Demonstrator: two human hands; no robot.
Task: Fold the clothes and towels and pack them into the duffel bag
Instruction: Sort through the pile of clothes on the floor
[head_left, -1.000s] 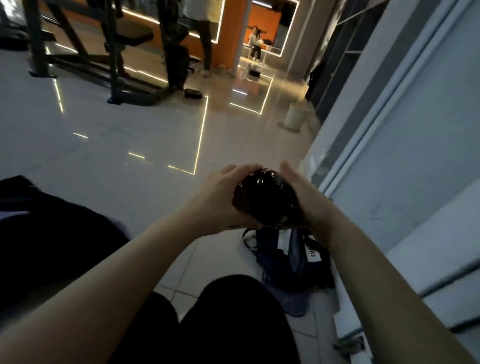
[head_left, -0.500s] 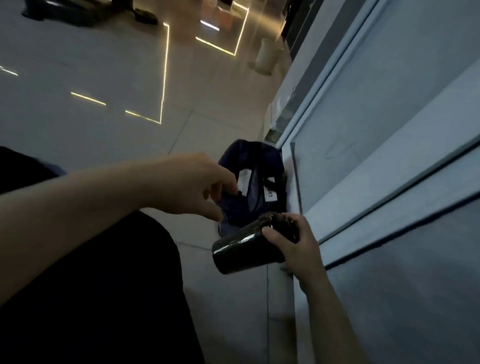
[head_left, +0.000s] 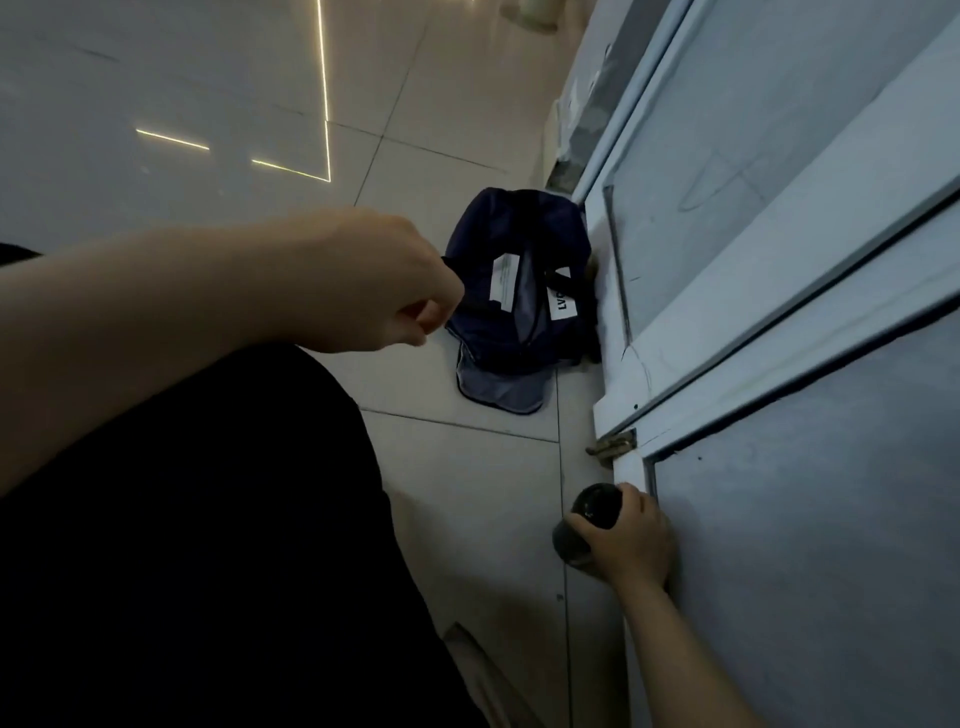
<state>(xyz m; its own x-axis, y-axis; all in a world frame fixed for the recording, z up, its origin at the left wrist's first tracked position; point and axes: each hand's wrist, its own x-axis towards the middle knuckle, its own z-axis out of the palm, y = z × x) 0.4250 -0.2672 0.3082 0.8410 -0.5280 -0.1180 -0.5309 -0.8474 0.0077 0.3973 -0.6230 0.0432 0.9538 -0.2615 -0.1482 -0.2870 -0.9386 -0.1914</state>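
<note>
So the left hand (head_left: 384, 283) is curled up at the near edge of the navy duffel bag (head_left: 519, 291), with what looks like a black strap pinched in its fingers. The bag is slumped open on the tiled floor (head_left: 467, 467) against the white door (head_left: 779, 260). A dark bottle (head_left: 587, 519) is gripped low by the right hand (head_left: 631, 540).
</note>
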